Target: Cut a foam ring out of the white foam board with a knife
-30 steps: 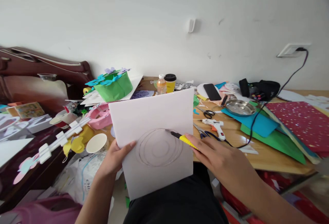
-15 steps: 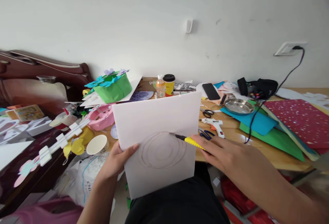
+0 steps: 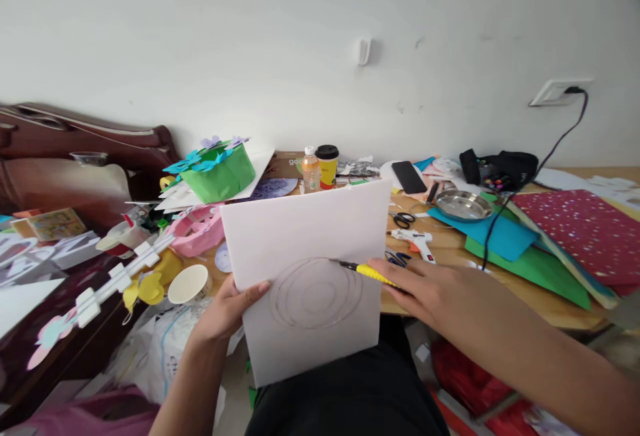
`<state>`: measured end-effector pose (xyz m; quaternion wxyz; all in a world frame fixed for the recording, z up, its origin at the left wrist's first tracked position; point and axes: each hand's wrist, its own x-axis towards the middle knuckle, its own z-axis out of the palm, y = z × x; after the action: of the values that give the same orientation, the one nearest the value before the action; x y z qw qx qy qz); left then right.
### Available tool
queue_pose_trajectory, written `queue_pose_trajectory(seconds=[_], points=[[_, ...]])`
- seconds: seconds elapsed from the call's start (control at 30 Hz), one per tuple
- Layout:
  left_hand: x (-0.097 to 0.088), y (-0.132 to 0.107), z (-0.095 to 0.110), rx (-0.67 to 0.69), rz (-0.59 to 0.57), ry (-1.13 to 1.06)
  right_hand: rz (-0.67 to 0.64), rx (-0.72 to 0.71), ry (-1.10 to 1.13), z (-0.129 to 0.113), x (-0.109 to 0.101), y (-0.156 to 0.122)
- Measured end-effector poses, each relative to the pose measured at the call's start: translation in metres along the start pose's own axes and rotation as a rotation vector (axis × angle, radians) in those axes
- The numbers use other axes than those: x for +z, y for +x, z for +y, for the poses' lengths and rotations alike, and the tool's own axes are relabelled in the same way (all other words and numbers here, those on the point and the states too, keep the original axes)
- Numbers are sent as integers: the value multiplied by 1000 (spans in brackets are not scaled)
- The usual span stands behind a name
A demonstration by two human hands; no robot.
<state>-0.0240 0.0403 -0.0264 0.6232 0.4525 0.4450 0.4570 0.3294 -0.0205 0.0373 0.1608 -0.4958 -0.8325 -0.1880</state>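
**White sheet held on lap, knife tip at the drawn rings**

Nearest: left hand has its grip closed on the left edge of the white sheet, thumb on the front face. The sheet stands tilted up over the lap, in front of the counter edge. Concentric circles are marked on its lower half.

Right hand grip is wrapped around a yellow utility knife; the dark tip touches the outer ring at its upper right.

Just behind the right hand: blue-handled scissors, then a white glue gun, and black scissors.

Left of the sheet: paper cup, pink paper basket.

Further back: steel dish on blue paper, red dotted sheet, green paper box, bottle, yellow cup with black lid, phone, black pouch.

Far: wall socket with a cable plugged in.
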Motion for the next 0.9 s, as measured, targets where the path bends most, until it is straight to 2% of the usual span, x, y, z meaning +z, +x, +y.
queue_pose_trajectory(seconds=[0.13,0.37,0.57,0.8,0.9], points=[[4,4,2,-22,-9,-39,-107,-110,-78,8,7,7],[19,-4,12,-60,-3,-92,-142,-81,-61,12,10,5],[23,-7,14,-88,8,-96,-103,-85,-55,16,10,3],[31,-9,22,-151,31,-100,-229,-37,6,14,-4,6],[34,-12,24,-190,81,-114,-228,-17,36,7,-7,2]])
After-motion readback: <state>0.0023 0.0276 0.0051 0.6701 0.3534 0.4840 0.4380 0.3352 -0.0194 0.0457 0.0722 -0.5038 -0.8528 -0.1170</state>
